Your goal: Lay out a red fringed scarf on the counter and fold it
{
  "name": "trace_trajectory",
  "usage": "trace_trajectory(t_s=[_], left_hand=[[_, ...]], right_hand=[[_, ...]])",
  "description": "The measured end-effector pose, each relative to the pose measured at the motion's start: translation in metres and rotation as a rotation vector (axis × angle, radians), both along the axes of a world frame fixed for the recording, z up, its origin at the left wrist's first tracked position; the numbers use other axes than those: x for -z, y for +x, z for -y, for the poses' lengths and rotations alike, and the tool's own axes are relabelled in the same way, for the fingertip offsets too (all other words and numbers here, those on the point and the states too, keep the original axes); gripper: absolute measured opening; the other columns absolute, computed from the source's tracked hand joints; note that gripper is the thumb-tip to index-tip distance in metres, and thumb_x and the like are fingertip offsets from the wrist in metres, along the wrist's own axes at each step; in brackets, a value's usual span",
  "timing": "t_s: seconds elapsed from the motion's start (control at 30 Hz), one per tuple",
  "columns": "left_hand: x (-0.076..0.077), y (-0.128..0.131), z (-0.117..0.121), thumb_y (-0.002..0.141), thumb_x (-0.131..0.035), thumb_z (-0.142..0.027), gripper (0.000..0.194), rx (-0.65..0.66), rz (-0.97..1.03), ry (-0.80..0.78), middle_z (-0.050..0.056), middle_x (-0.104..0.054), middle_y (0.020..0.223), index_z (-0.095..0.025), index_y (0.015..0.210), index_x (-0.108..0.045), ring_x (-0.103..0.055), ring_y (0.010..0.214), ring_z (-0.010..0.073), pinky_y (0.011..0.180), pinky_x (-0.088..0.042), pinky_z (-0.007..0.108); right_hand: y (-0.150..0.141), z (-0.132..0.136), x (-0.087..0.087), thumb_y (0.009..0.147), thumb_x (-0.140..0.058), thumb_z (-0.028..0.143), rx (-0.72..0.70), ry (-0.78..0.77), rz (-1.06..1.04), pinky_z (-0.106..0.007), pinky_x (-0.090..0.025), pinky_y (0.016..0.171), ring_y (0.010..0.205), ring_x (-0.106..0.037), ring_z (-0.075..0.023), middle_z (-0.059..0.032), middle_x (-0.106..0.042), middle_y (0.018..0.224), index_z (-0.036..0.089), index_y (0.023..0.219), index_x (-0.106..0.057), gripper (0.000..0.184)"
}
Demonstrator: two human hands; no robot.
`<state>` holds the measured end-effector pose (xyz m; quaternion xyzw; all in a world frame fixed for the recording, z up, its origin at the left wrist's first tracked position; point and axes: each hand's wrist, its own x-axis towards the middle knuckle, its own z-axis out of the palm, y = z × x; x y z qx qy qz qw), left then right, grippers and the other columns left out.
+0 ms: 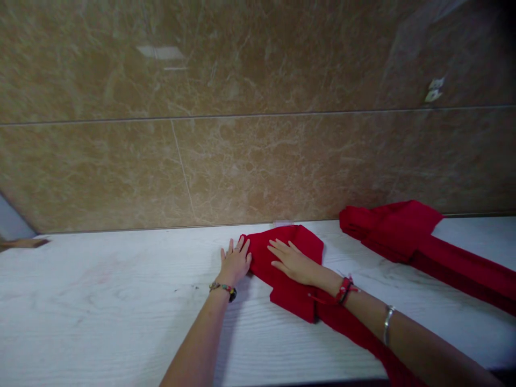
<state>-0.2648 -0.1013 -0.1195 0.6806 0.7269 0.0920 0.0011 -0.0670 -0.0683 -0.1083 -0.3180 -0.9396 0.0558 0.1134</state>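
A red cloth piece (294,301) lies flat on the pale wood-grain table, with a long strip of it running toward the lower right under my right forearm. My left hand (236,262) rests at the cloth's left end, its fingers spread over the edge. On top of the cloth, my right hand (293,261) lies palm down with the fingers stretched out. Neither hand grips anything. Part of the cloth is hidden under my right hand and arm.
Folded red cloth (387,231) lies in a stack to the right by the wall, trailing off the right side. Behind the white table (121,306) stands a brown marble-patterned wall (258,166). A brown wooden piece (24,243) sits at the far left.
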Motion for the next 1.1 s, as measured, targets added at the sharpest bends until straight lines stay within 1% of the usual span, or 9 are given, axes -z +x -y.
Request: trace_trajectory(t_s=[0.1, 0.23, 0.37, 0.5, 0.7, 0.8, 0.9, 1.0, 1.1], left_hand=[[0.000, 0.012, 0.001, 0.088, -0.027, -0.037, 0.050, 0.205, -0.084, 0.092, 0.003, -0.016, 0.145, -0.021, 0.135, -0.026, -0.009, 0.132, 0.0244, 0.104, -0.015, 0.050], [0.008, 0.026, 0.000, 0.088, -0.025, -0.047, 0.054, 0.434, -0.083, -0.067, 0.005, -0.021, 0.144, -0.022, 0.135, -0.026, -0.014, 0.132, 0.0228, 0.105, -0.015, 0.046], [0.006, 0.029, 0.003, 0.088, -0.026, -0.045, 0.050, 0.433, -0.037, -0.067, 0.005, -0.026, 0.142, -0.022, 0.133, -0.031, -0.017, 0.131, 0.0223, 0.104, -0.014, 0.045], [-0.016, 0.041, 0.016, 0.089, -0.024, -0.042, 0.044, 0.377, 0.088, 0.112, 0.009, -0.053, 0.119, -0.019, 0.111, -0.054, -0.044, 0.112, 0.0197, 0.096, -0.031, 0.035], [-0.025, 0.058, 0.025, 0.075, -0.052, -0.049, 0.038, 0.430, 0.215, -0.047, 0.004, -0.062, 0.080, -0.016, 0.094, -0.058, -0.057, 0.071, 0.0174, 0.064, -0.045, 0.027], [-0.018, 0.051, 0.019, 0.079, -0.049, -0.045, 0.035, 0.473, 0.216, 0.021, 0.008, -0.059, 0.105, -0.018, 0.099, -0.057, -0.053, 0.098, 0.0190, 0.085, -0.041, 0.030], [-0.010, 0.043, 0.014, 0.081, -0.045, -0.048, 0.049, 0.511, 0.188, -0.072, 0.008, -0.039, 0.134, -0.021, 0.121, -0.045, -0.031, 0.125, 0.0210, 0.102, -0.024, 0.039], [-0.005, 0.042, 0.012, 0.083, -0.038, -0.050, 0.053, 0.469, 0.157, -0.161, 0.007, -0.033, 0.138, -0.021, 0.127, -0.038, -0.023, 0.129, 0.0215, 0.104, -0.018, 0.045], [-0.005, 0.043, 0.010, 0.087, -0.034, -0.045, 0.044, 0.473, 0.115, -0.080, 0.006, -0.038, 0.135, -0.022, 0.122, -0.045, -0.026, 0.127, 0.0192, 0.104, -0.019, 0.041]], right_hand=[[0.038, 0.017, 0.003, 0.089, -0.030, 0.040, 0.052, -0.015, -0.072, -0.048, -0.015, 0.105, 0.131, -0.015, -0.0220, -0.0067, -0.025, 0.142, 0.021, 0.135, -0.028, 0.050], [0.072, 0.038, 0.019, 0.088, -0.032, 0.042, 0.090, -0.068, -0.080, -0.044, -0.020, 0.104, 0.129, -0.020, -0.0216, -0.0082, -0.028, 0.141, 0.020, 0.135, -0.030, 0.051], [0.074, 0.043, 0.023, 0.087, -0.036, 0.038, 0.138, -0.045, -0.147, -0.037, -0.026, 0.103, 0.126, -0.027, -0.0214, -0.0130, -0.032, 0.138, 0.014, 0.132, -0.035, 0.051], [0.086, 0.043, 0.017, 0.083, -0.046, 0.031, 0.283, -0.044, -0.178, -0.041, -0.038, 0.093, 0.111, -0.047, -0.0253, -0.0174, -0.049, 0.121, 0.014, 0.132, -0.034, 0.053], [0.111, 0.045, 0.015, 0.078, -0.050, 0.020, 0.239, -0.229, -0.188, -0.036, -0.040, 0.088, 0.101, -0.054, -0.0229, -0.0135, -0.059, 0.109, 0.015, 0.120, -0.046, 0.043], [0.112, 0.035, 0.005, 0.079, -0.048, 0.018, 0.175, -0.211, -0.271, -0.034, -0.038, 0.091, 0.104, -0.052, -0.0202, -0.0120, -0.057, 0.113, 0.015, 0.114, -0.050, 0.035], [0.115, 0.015, -0.006, 0.077, -0.051, 0.018, 0.174, -0.140, -0.295, -0.033, -0.038, 0.091, 0.104, -0.052, -0.0195, -0.0100, -0.057, 0.114, 0.016, 0.115, -0.049, 0.038], [0.117, -0.003, -0.009, 0.076, -0.054, 0.019, 0.201, -0.112, -0.157, -0.034, -0.040, 0.087, 0.099, -0.054, -0.0209, -0.0103, -0.060, 0.108, 0.016, 0.117, -0.049, 0.041], [0.113, -0.001, -0.002, 0.077, -0.054, 0.019, 0.270, -0.035, 0.003, -0.037, -0.041, 0.085, 0.099, -0.054, -0.0243, -0.0139, -0.059, 0.106, 0.015, 0.119, -0.049, 0.043]])
